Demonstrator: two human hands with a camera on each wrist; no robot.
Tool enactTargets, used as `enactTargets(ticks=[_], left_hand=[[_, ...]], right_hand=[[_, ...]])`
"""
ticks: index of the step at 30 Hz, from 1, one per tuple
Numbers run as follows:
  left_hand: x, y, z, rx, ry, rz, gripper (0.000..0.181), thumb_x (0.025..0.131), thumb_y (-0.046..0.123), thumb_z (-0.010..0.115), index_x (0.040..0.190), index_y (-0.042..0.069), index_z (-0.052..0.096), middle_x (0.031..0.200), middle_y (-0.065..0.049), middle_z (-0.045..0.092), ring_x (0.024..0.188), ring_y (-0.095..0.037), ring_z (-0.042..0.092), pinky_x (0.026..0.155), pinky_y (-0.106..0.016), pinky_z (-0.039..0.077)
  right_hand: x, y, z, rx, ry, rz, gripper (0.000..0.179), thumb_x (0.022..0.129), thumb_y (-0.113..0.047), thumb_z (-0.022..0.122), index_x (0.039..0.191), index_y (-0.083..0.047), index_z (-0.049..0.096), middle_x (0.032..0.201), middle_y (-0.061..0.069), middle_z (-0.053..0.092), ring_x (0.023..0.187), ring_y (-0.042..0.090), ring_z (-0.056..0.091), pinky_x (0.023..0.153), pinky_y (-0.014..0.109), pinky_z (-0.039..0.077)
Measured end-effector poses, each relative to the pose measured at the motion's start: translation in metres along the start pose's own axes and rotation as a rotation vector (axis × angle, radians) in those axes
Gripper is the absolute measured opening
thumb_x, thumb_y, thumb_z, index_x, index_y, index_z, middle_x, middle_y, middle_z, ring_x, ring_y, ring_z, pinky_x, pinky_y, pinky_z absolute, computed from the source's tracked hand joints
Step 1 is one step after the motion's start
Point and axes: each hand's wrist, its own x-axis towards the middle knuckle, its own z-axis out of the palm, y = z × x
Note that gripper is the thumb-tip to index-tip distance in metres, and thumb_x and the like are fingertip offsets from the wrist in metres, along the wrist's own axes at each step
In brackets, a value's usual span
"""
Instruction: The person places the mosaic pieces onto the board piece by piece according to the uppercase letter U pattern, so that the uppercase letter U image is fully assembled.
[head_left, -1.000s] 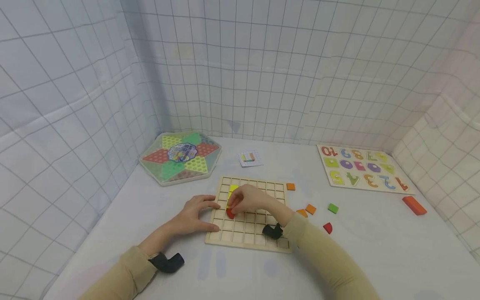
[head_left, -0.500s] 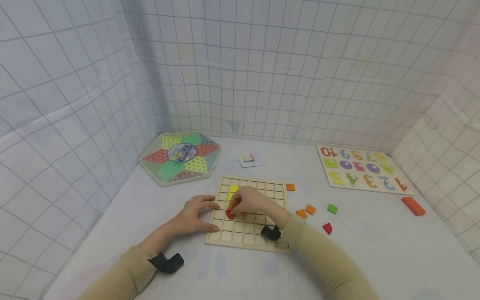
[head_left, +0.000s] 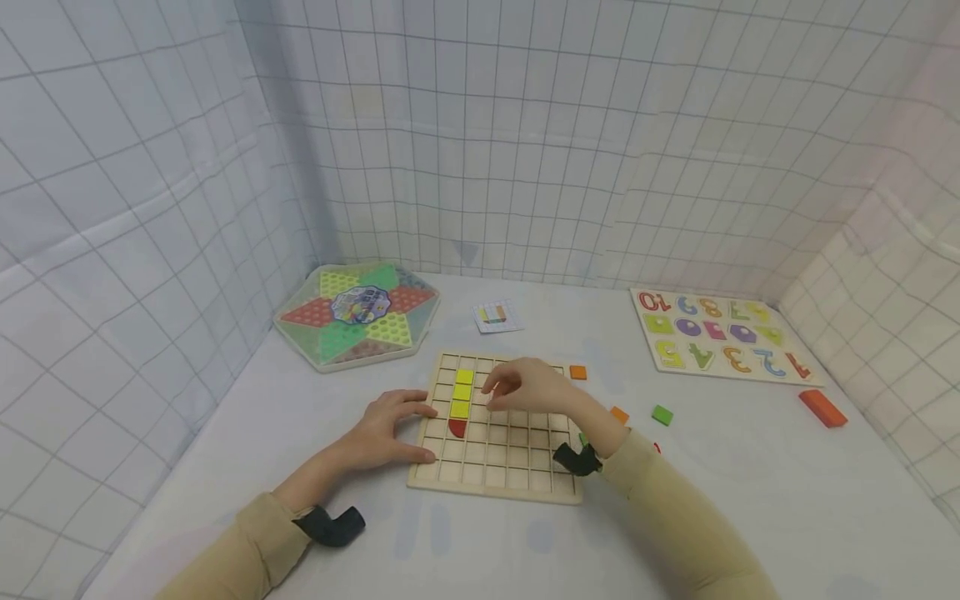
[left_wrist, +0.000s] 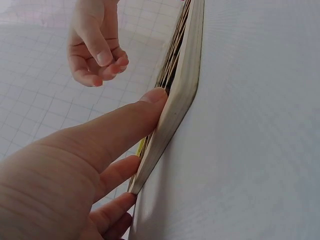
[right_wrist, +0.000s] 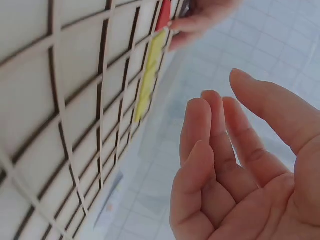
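Note:
A wooden grid board (head_left: pixel 495 476) lies flat on the white cloth. Several square yellow tiles (head_left: pixel 462 392) form a column in its left part, with a rounded red tile (head_left: pixel 457 428) just below them. My left hand (head_left: pixel 384 432) rests against the board's left edge, thumb and fingers spread; in the left wrist view the thumb (left_wrist: pixel 153 98) and fingertips touch its rim. Above the board, right of the yellow tiles, hovers my right hand (head_left: pixel 534 388). Its fingers (right_wrist: pixel 195 127) are loosely bent, apart from the thumb, and nothing lies between them.
Right of the board lie an orange tile (head_left: pixel 577 372), a second orange tile (head_left: pixel 619 414), a green tile (head_left: pixel 662 414) and pieces partly behind the right arm. Further off are a star-patterned game board (head_left: pixel 360 317), a pattern card (head_left: pixel 497 317), a number puzzle (head_left: pixel 720 335) and an orange-red block (head_left: pixel 822 408).
My right hand has let go of the red tile, which now lies in the grid, and has moved up and right. The left hand keeps its place at the board's edge.

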Motion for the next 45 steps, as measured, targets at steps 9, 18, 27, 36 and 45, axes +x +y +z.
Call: enactTargets(ticks=[9,18,27,36,45], left_hand=[[0.000,-0.001,-0.001,0.000,0.002,0.010,0.057,0.070,0.045,0.079,0.118,0.017,0.063,0.140,-0.012,0.042,0.131,-0.037,0.028,0.102,-0.061,0.015],[0.000,-0.004,0.000,0.002,0.008,0.022,0.058,0.071,0.045,0.079,0.118,0.017,0.063,0.140,-0.012,0.041,0.131,-0.037,0.028,0.101,-0.062,0.015],[0.001,-0.005,0.001,0.001,0.002,0.025,0.057,0.071,0.044,0.079,0.118,0.017,0.063,0.140,-0.012,0.041,0.131,-0.037,0.028,0.101,-0.061,0.015],[0.001,-0.003,0.001,-0.009,0.000,0.010,0.058,0.070,0.045,0.080,0.118,0.017,0.063,0.141,-0.011,0.041,0.132,-0.036,0.027,0.102,-0.061,0.014],[0.000,-0.003,0.001,-0.015,-0.004,0.005,0.059,0.070,0.045,0.080,0.118,0.017,0.063,0.141,-0.010,0.040,0.132,-0.035,0.027,0.102,-0.060,0.015]], right_hand=[[-0.038,0.019,-0.031,0.079,0.179,0.018,0.032,0.086,-0.026,0.069,0.112,-0.008,0.064,0.090,-0.003,0.067,0.083,0.014,0.062,0.075,0.034,0.049],[-0.067,0.044,-0.045,0.126,0.334,0.063,0.029,0.088,-0.024,0.067,0.112,-0.007,0.064,0.093,0.003,0.067,0.085,0.018,0.063,0.077,0.033,0.050],[-0.089,0.057,-0.055,0.168,0.479,0.102,0.027,0.090,-0.019,0.065,0.113,-0.004,0.062,0.094,0.016,0.066,0.084,0.035,0.063,0.074,0.028,0.049],[-0.100,0.087,-0.058,0.137,0.572,0.177,0.032,0.092,-0.026,0.063,0.117,-0.006,0.060,0.098,0.016,0.066,0.088,0.034,0.063,0.077,0.029,0.047],[-0.116,0.072,-0.065,0.152,0.597,0.191,0.028,0.092,-0.011,0.060,0.116,0.004,0.059,0.101,0.024,0.064,0.085,0.025,0.064,0.072,0.020,0.047]])
